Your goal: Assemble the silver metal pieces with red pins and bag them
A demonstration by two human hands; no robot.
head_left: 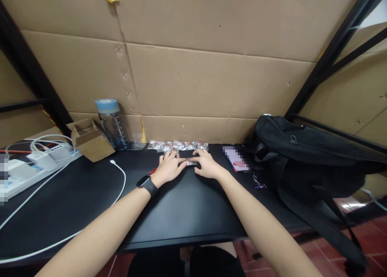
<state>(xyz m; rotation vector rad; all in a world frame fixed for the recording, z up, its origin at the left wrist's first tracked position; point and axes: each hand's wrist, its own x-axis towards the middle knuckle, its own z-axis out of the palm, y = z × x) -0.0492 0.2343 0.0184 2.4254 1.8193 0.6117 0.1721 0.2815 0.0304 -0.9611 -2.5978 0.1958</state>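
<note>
A small clear plastic packet lies on the black desktop between my two hands; its contents are too small to make out. My left hand, with a dark watch on the wrist, has its thumb and forefinger at the packet's left end. At the right end, the thumb and forefinger of my right hand close on the packet. Just beyond my fingers, a row of similar shiny packets with small red marks lies along the back of the desk. My left fingers partly cover one nearer packet.
A blue-lidded bottle and an open cardboard box stand at the left, near a power strip and a white cable. On the right are a phone, a keychain and a black backpack. Cardboard walls the back.
</note>
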